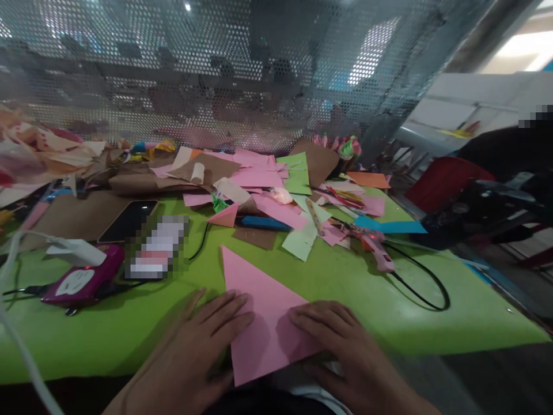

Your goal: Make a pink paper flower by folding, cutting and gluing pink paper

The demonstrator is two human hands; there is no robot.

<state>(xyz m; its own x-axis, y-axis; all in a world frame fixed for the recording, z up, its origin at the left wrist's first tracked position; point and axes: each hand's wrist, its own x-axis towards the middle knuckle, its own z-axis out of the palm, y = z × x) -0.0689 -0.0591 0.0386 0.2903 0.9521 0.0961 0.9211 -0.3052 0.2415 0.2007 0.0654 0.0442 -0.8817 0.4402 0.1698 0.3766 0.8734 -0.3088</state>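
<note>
A sheet of pink paper (270, 314), folded to a pointed shape, lies at the near edge of the green table, its tip pointing away from me and its lower edge hanging over. My left hand (205, 334) is at the paper's left edge, fingers pressed on its top and the thumb low by the near edge. From the right, my right hand (339, 334) holds the other side, fingertips on the paper and thumb below the edge. The undersides of the paper and palms are hidden.
A pink glue gun (377, 248) with a looping black cable lies to the right. On the left are a purple power strip (86, 279), a dark phone (128, 221) and a blurred-out screen (158, 251). Paper scraps (254, 167) heap up before a perforated metal panel (216, 75).
</note>
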